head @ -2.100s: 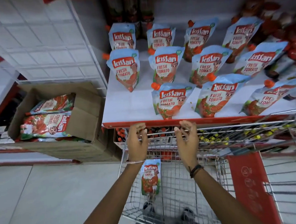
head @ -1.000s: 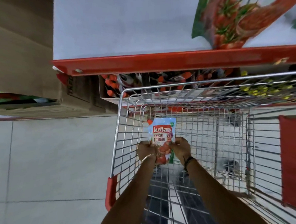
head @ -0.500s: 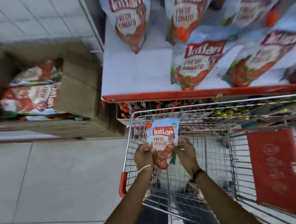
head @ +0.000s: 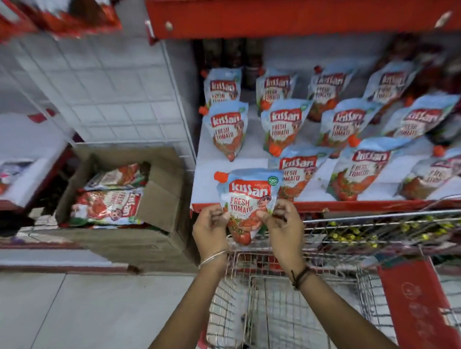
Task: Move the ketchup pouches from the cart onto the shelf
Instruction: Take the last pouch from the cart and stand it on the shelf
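Two bare forearms reach forward from the bottom of the view, over a wire shopping cart [head: 273, 325] with a red child-seat flap [head: 418, 308] on its right. The left hand [head: 209, 229], a thin metal bangle [head: 212, 257] at its wrist, has its fingers curled closed on the left edge of a ketchup pouch [head: 248, 197]. The right hand [head: 282, 226], a dark cord band [head: 300, 278] at its wrist, pinches the pouch's right edge in the same way. Both hands hold the pouch upright above the cart's far rim, just in front of the shelf's red front lip [head: 361, 205].

The held pouch is pale blue at the top, with a red "Kissan" banner, the words "FRESH TOMATO", tomato artwork lower down and an orange spout cap at its upper left corner. Its lower end tapers between the two hands.

Beyond it, the white shelf [head: 205, 176] carries matching pouches [head: 228, 130] lying in rows, tops pointing away. Eleven can be counted: three in the nearest row, four in the middle and four at the back. The far right is blurred, so more may lie there.

To the left, on the floor, an open cardboard box [head: 160, 200] holds larger red packets [head: 107, 206]; at least two show. A red upper shelf [head: 295, 11] runs across the top.
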